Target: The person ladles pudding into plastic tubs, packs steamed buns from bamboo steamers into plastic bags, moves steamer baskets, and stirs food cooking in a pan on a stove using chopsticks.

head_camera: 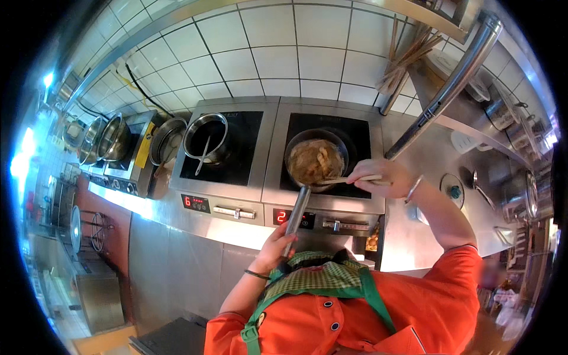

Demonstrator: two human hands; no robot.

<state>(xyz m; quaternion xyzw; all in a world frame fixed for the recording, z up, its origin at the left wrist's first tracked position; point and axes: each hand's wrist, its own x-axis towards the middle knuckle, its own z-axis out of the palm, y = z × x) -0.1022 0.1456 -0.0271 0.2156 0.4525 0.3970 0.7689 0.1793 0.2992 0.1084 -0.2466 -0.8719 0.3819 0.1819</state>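
A dark pan [290, 146] with brown, bubbling food [313, 155] sits on the right induction cooktop [359, 126]. My left hand [275, 246] grips the pan's metal handle [298, 211], which points toward my body. From the right, my right hand [379, 177] holds pale chopsticks [337, 180]. Their tips reach into the food near the pan's front rim. A lumpy, lighter piece [324, 157] shows in the sauce. The cooktop's red display [282, 216] is lit just beside the handle.
A steel pot [188, 146] with a light-handled spoon [203, 155] stands on the left cooktop [242, 153]. Further left are another pan [155, 146] and steel bowls [116, 135]. A slanted metal post [439, 97] rises right of the pan. A glass lid [448, 184] lies on the right counter [406, 239].
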